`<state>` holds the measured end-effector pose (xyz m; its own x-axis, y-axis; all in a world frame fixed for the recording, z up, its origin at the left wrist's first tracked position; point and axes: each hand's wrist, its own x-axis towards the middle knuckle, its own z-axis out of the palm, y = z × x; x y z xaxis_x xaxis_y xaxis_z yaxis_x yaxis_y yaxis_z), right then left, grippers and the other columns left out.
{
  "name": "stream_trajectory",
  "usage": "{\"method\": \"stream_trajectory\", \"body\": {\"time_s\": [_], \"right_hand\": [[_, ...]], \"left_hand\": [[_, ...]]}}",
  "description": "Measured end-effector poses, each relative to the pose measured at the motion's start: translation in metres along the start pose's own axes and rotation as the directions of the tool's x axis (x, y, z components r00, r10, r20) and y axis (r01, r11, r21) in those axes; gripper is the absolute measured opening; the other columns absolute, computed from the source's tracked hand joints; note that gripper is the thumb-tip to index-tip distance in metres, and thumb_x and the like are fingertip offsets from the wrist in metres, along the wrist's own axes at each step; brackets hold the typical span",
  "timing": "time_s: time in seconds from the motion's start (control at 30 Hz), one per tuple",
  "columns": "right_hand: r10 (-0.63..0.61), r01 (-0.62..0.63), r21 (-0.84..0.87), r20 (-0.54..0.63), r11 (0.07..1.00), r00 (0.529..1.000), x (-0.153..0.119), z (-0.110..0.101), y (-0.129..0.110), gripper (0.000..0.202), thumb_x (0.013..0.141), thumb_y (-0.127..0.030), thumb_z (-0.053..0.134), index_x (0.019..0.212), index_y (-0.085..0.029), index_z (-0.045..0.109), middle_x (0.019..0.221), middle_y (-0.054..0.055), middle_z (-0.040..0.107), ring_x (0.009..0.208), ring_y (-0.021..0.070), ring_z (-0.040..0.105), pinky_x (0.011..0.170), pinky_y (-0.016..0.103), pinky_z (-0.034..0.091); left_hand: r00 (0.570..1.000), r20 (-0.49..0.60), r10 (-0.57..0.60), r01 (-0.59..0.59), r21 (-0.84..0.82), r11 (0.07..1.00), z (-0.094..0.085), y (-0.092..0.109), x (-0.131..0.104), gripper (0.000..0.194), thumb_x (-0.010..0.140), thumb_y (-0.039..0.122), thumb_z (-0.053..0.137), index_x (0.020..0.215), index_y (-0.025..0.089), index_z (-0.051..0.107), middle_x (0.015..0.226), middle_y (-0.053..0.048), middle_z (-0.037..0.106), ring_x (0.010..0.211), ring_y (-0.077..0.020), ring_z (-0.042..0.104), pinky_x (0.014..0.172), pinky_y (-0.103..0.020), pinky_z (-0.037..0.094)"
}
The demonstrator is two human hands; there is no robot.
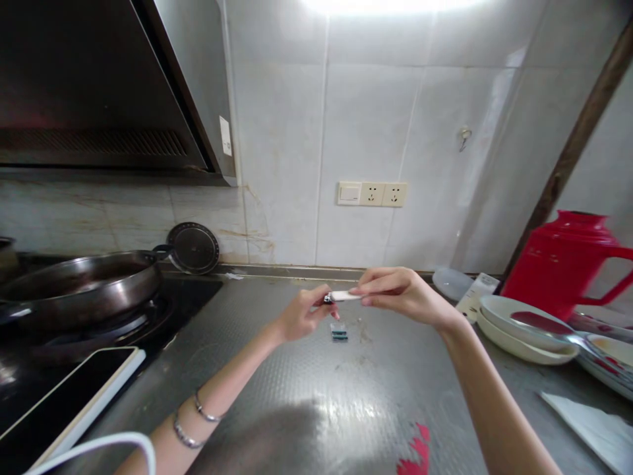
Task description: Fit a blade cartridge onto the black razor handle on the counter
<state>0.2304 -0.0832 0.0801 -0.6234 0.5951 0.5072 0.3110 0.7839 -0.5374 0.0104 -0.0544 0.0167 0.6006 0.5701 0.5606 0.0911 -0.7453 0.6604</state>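
Above the middle of the metal counter (277, 409), my left hand (302, 315) pinches the dark and silvery end of a small white object (343, 295). From the right, my right hand (401, 293) grips the other end of the same object between thumb and fingers. What the object is cannot be made out. Below it on the counter lies a pair of small dark cylinders (339, 336), side by side, with something clear beside them.
A pan (84, 297) sits on the stove at left, with a phone (74, 402) and white cable in front. At right stand a red jug (564, 264), stacked dishes (524, 330) with a spoon, and a white sheet (593, 425). Sockets (372, 194) are on the wall.
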Motion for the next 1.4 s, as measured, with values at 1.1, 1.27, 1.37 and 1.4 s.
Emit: {"method": "stream_trajectory", "body": {"time_s": [1.1,1.27,1.37,1.4], "right_hand": [[0.039,-0.046,-0.120,-0.058,0.992,0.998,0.000,0.002,-0.003,0.032,0.082,-0.036,0.055,0.105,-0.018,0.068,0.074,0.006,0.067,0.064,0.0135,0.055,0.057,0.025,0.043],[0.093,-0.104,-0.118,-0.095,0.988,0.991,-0.001,0.000,0.001,0.032,0.080,-0.038,0.057,0.104,-0.019,0.068,0.083,0.007,0.069,0.071,0.0165,0.058,0.062,0.028,0.045],[0.058,-0.063,-0.090,-0.062,0.994,0.996,0.000,0.003,0.000,0.031,0.081,-0.036,0.057,0.104,-0.020,0.068,0.083,0.007,0.070,0.072,0.0164,0.059,0.062,0.027,0.045],[0.062,-0.066,-0.085,-0.058,0.994,0.996,0.001,0.004,0.000,0.030,0.081,-0.036,0.057,0.104,-0.020,0.068,0.085,0.007,0.070,0.073,0.0166,0.060,0.062,0.027,0.046]], "left_hand": [[0.997,0.021,-0.070,0.072,-0.137,0.988,0.002,-0.009,0.000,0.021,0.084,0.031,0.050,0.094,0.012,0.051,0.068,-0.004,0.062,0.057,-0.0088,0.053,0.053,-0.020,0.036],[0.997,0.019,-0.077,0.079,-0.113,0.990,0.000,-0.004,0.000,0.018,0.085,0.030,0.050,0.088,0.012,0.052,0.067,-0.004,0.063,0.055,-0.0076,0.050,0.052,-0.019,0.035],[0.997,0.010,-0.077,0.078,-0.110,0.991,0.000,-0.003,0.001,0.019,0.085,0.030,0.049,0.089,0.012,0.052,0.066,-0.003,0.063,0.053,-0.0072,0.048,0.050,-0.019,0.035],[0.997,0.008,-0.075,0.075,-0.102,0.992,0.000,-0.003,0.001,0.019,0.085,0.030,0.049,0.091,0.012,0.052,0.066,-0.003,0.063,0.052,-0.0068,0.047,0.049,-0.019,0.034]]}}
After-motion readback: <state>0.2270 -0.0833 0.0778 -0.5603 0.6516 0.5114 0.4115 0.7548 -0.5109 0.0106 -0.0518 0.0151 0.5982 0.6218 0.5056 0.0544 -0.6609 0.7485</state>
